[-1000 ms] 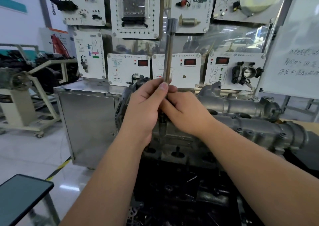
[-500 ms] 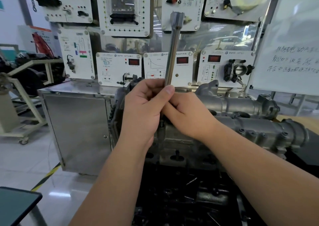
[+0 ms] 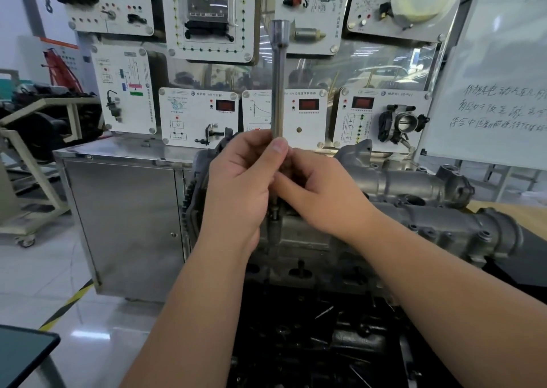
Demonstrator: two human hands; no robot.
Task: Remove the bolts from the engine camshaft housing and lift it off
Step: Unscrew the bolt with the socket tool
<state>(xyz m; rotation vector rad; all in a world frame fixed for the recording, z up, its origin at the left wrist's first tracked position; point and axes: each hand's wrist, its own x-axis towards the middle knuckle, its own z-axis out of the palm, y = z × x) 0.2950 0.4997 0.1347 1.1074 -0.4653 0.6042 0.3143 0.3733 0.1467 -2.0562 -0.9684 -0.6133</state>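
Steel cabinet [image 3: 124, 218] at left, one. Grey cast-metal camshaft housing [image 3: 444, 227] sits on the engine, running from under both hands off to the right; several bolt bosses along its near edge, count unclear. One long steel extension bar [image 3: 277, 85] stands upright, lower end on the housing's left end between the hands. Left hand [image 3: 239, 192] curled round the bar, thumb tip against the shaft. Right hand [image 3: 322, 195] just beside, fingers curled on the same bar lower down. Two hands, one tool.

Head view — forward, down, close
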